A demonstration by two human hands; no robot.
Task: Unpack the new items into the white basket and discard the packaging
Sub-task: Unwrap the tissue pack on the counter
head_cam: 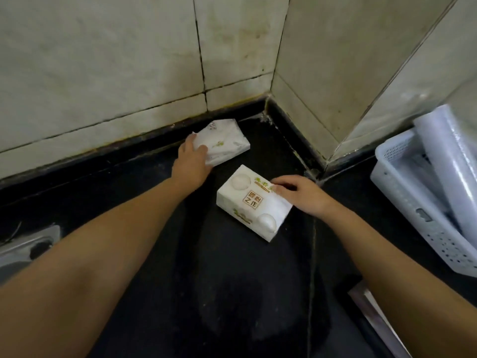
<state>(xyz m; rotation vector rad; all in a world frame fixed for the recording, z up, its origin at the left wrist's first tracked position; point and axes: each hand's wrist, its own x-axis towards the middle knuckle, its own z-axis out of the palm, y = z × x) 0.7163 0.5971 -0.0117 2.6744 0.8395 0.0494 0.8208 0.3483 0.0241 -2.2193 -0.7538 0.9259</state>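
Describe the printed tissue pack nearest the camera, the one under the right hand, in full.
The tissue pack is a white, soft-wrapped rectangular block, glossy like plastic film. Its top face shows two pale round shapes at opposite corners, a brown-bordered square label with characters in the middle, and green print along the edges. It lies flat on the dark countertop, turned at an angle to the walls, looking sealed. The right hand rests fingertips on its far right edge. It sits apart from the second pack under the left hand.

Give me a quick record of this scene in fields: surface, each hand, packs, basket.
surface: dark counter in a tiled corner
left hand: on the crumpled pack near the wall
right hand: touching the boxy pack, nearer the middle
basket: white, at right, holding clear-wrapped rolls
packs in basket: neither yet
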